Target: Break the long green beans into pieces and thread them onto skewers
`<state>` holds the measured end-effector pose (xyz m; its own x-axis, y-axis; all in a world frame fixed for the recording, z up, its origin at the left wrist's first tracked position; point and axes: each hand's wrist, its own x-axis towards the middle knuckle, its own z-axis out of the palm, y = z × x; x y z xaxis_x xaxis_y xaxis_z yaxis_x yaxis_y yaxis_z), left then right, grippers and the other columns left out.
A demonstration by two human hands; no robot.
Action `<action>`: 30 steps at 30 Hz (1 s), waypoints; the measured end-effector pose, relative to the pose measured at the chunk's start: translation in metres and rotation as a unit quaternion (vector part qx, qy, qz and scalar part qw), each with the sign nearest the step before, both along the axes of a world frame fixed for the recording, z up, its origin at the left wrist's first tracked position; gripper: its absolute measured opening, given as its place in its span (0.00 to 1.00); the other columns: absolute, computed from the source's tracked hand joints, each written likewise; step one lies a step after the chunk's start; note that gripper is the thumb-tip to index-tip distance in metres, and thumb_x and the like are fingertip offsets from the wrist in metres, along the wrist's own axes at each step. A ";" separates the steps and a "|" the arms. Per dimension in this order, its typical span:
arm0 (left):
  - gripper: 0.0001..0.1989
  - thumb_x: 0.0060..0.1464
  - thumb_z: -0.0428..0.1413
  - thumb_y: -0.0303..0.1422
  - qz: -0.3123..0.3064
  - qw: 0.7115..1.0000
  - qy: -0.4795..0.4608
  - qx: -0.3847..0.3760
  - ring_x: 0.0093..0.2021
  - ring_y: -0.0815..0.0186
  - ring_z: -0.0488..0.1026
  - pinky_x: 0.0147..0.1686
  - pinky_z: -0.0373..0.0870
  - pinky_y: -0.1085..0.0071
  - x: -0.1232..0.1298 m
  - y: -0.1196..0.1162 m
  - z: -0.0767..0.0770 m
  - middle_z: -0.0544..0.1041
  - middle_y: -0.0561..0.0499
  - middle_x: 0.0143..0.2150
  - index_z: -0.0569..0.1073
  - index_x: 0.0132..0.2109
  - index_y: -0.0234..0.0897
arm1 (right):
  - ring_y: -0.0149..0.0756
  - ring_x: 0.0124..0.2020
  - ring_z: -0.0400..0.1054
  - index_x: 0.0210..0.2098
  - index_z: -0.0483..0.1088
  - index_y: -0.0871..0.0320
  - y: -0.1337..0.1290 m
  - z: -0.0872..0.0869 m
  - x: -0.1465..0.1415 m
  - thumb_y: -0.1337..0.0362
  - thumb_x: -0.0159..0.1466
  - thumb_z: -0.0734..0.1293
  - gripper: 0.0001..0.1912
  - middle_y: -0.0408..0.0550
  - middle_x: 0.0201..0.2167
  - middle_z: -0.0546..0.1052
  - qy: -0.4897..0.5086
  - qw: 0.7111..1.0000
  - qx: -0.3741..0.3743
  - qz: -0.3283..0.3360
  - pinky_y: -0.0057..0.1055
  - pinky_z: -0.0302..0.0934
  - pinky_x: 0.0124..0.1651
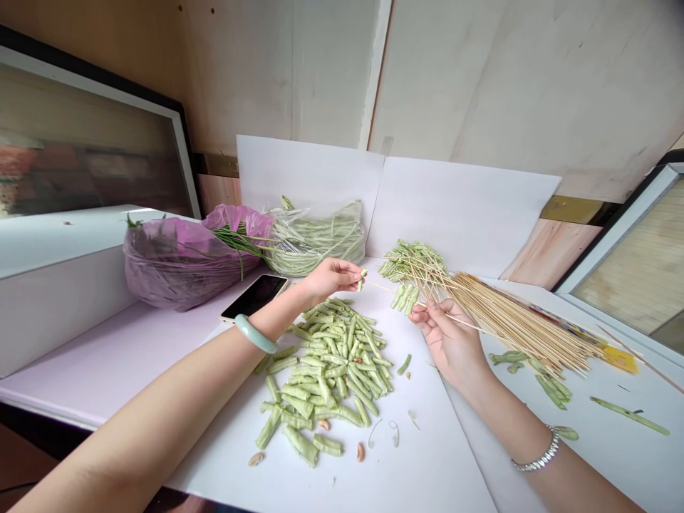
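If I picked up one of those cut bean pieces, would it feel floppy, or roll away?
Probably firm, not floppy: the bean pieces keep straight shapes in the pile. Likely light, being small. Their rounded sides might let them roll a little on the white paper.

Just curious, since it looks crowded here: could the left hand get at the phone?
Probably yes. The phone lies just beside the left hand, nothing between them, though that hand pinches a green bean piece it may need to release.
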<state>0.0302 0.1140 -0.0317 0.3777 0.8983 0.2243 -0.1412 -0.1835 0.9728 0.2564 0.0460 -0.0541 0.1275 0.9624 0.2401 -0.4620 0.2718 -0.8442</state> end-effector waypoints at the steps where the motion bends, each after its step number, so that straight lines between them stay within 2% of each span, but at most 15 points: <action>1: 0.18 0.36 0.67 0.37 -0.007 1.000 -0.008 -0.007 0.29 0.71 0.71 0.37 0.68 0.70 0.001 -0.002 0.000 0.75 0.48 0.27 0.76 0.33 0.29 | 0.30 0.24 0.73 0.21 0.64 0.57 0.000 0.000 0.000 0.62 0.41 0.80 0.20 0.42 0.21 0.77 -0.002 1.000 0.001 0.000 0.30 0.70 0.35; 16: 0.17 0.33 0.69 0.35 -0.026 0.999 -0.029 -0.034 0.29 0.71 0.72 0.36 0.68 0.71 0.003 -0.008 0.004 0.77 0.49 0.26 0.77 0.32 0.29 | 0.31 0.24 0.73 0.20 0.64 0.57 -0.002 0.002 -0.001 0.62 0.41 0.79 0.19 0.40 0.21 0.76 -0.010 1.000 0.005 0.003 0.32 0.70 0.36; 22: 0.17 0.31 0.69 0.34 -0.035 0.999 -0.010 -0.036 0.27 0.70 0.73 0.34 0.69 0.71 0.005 -0.006 0.000 0.77 0.48 0.26 0.78 0.30 0.29 | 0.31 0.24 0.73 0.20 0.65 0.57 -0.002 -0.002 0.001 0.62 0.41 0.80 0.19 0.42 0.22 0.77 -0.020 1.000 0.002 0.011 0.32 0.70 0.36; 30: 0.16 0.34 0.68 0.35 -0.035 0.998 -0.029 -0.039 0.28 0.70 0.73 0.35 0.69 0.71 0.010 -0.008 -0.005 0.77 0.48 0.26 0.78 0.32 0.28 | 0.30 0.23 0.73 0.20 0.65 0.57 0.001 -0.006 0.003 0.62 0.40 0.80 0.19 0.42 0.21 0.78 -0.009 1.000 -0.015 0.012 0.31 0.69 0.36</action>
